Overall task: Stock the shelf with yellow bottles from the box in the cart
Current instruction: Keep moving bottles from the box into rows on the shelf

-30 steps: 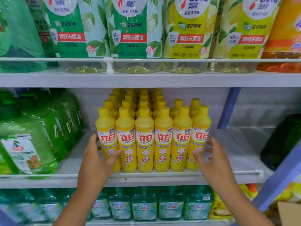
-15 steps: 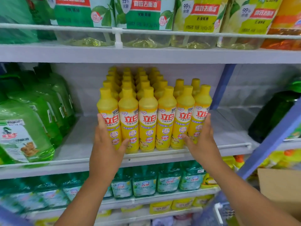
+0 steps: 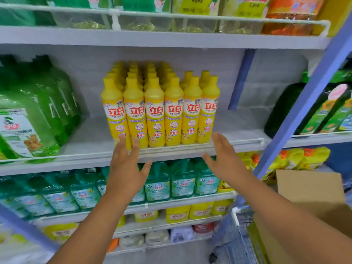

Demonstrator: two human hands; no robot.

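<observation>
A tight block of yellow bottles (image 3: 160, 111) with red-and-white labels stands upright on the white middle shelf (image 3: 238, 141), several rows deep. My left hand (image 3: 125, 166) is open with spread fingers just below and in front of the leftmost front bottle. My right hand (image 3: 224, 159) is open too, off the block's right front corner and holding nothing. The brown cardboard box (image 3: 312, 195) shows at the lower right, sitting in the cart (image 3: 238, 235).
Large green jugs (image 3: 34, 115) fill the shelf's left side. A blue upright post (image 3: 308, 96) bounds the bay on the right, dark green bottles (image 3: 282, 107) beyond. Refill pouches sit above, teal bottles (image 3: 181, 181) on the shelf below.
Both hands have come off the sides of the yellow block and drawn back and down toward me. The view has tilted down and right, showing more of the box and cart.
</observation>
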